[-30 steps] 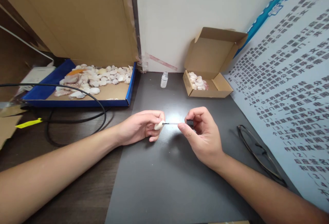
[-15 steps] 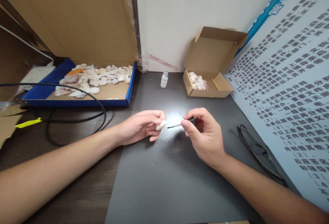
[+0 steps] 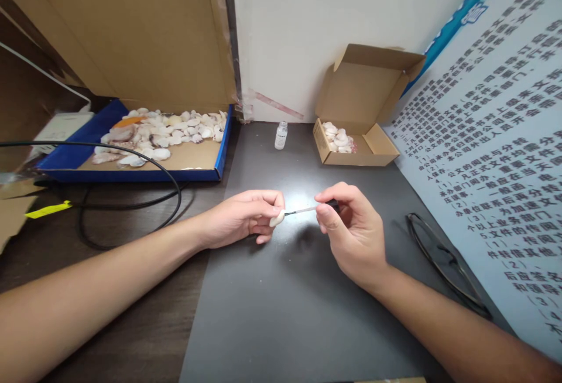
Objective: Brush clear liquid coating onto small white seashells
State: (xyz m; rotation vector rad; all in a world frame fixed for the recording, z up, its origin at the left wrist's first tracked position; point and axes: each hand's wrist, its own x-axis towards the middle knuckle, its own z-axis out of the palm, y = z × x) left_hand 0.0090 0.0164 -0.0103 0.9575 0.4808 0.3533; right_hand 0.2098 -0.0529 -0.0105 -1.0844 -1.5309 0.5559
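Observation:
Pinched between the thumb and fingers of my left hand (image 3: 249, 214) is a small white seashell (image 3: 277, 218). My right hand (image 3: 353, 228) grips the black cap of a thin applicator brush (image 3: 302, 210), which points left. The dark bristle tip meets the right edge of the shell, as far as I can see. Behind both hands, a small clear bottle (image 3: 281, 136) with a white label stands upright and uncapped on the dark grey mat (image 3: 263, 324).
A blue tray box (image 3: 184, 175) of seashells lies at the left, crossed in front by a black cable (image 3: 179, 195). An open cardboard box (image 3: 351, 159) with shells stands back right. Eyeglasses (image 3: 443, 266) lie near the printed panel (image 3: 496, 154) at right.
The brush tip has gone from a small gap beside the shell to touching its edge. The shell has tilted slightly in my left hand; my right hand has shifted a little.

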